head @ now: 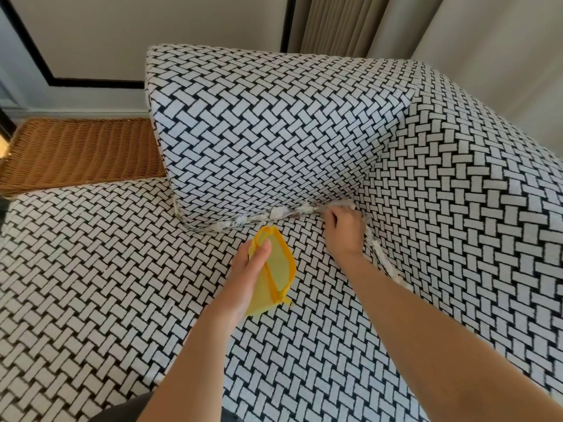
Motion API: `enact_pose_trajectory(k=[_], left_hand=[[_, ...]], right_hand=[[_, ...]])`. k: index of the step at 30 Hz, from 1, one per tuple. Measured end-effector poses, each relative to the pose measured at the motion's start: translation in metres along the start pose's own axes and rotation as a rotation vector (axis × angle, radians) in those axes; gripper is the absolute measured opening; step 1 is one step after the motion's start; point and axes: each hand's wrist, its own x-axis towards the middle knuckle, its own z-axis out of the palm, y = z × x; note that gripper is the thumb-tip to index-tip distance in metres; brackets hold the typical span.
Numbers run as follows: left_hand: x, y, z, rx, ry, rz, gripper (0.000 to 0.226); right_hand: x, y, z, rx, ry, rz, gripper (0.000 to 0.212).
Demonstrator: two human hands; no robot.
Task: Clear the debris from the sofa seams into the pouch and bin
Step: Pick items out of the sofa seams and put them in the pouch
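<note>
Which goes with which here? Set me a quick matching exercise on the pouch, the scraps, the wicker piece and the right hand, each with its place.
1. yellow pouch
2. paper scraps
3. wicker surface
4. right hand

A. at the back corner of the seat
B. beyond the seat's left end
C. held by the left hand
D. wedged along the lower edge of the cushion

Pairs: 1-C, 2-D, 3-B, 4-A.
</note>
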Motion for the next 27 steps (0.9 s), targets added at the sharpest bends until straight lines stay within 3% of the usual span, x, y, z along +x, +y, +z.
enact_pose_trajectory(k=[5,9,15,19,21,23,27], left_hand=[[-0.004,0.005,0.002,0.054,0.036,-0.019,0.071],[-0.009,0.007,0.008,0.043,0.082,-0.016,0.092],[-0.012,0.01,0.01,0.015,0.061,0.037,0.088],[0.004,0.013,0.012,0.035,0.136,-0.044,0.073],[0.005,0.013,0.012,0.053,0.134,-0.052,0.064],[-0.001,0.011,0.013,0.063,0.104,-0.026,0.066],[-0.003,0.011,0.012,0.052,0.106,-0.028,0.068]], right_hand=[[-0.05,-0.05,-0.039,0.664,-0.056,0.252,0.021],[-0.076,-0.088,-0.081,0.851,-0.139,0.122,0.016],[-0.093,-0.092,-0.083,0.546,-0.207,-0.032,0.015],[-0.089,-0.052,-0.062,0.56,-0.09,0.186,0.021],[-0.092,-0.025,-0.048,0.313,-0.09,0.269,0.027],[-0.096,-0.007,-0.034,-0.004,-0.075,0.186,0.033],[-0.078,-0.006,-0.017,-0.223,-0.017,0.209,0.04]])
